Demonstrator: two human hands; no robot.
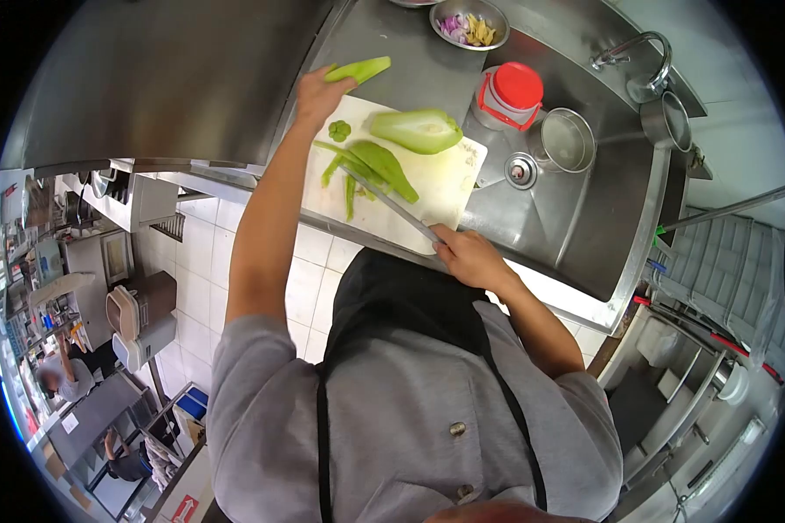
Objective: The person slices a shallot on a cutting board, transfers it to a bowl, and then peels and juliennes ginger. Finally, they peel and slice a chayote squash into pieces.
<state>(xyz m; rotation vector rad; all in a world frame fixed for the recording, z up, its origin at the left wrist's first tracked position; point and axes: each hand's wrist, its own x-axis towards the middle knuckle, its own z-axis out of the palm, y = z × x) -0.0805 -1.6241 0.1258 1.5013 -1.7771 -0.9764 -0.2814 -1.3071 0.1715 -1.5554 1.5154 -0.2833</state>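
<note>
My left hand (318, 98) is closed around a long green vegetable piece (362, 70), held just beyond the upper left corner of the white cutting board (445, 196). In my right hand (473, 256) is the handle of a knife (401, 209), its blade lying across the board toward the upper left. A large pale green, pear-shaped vegetable (416, 131) rests on the board. Nearer the blade are a darker green piece (382, 166) and several thin green strips (351, 196). A small lobed green end piece (339, 131) lies at the board's left.
Behind the board stands a metal bowl (471, 24) of cut purple and yellowish pieces. A red-lidded container (516, 85) and a metal pot (565, 139) are by the sink (549, 222), under a faucet (658, 61). Other people (65, 375) are far off at left.
</note>
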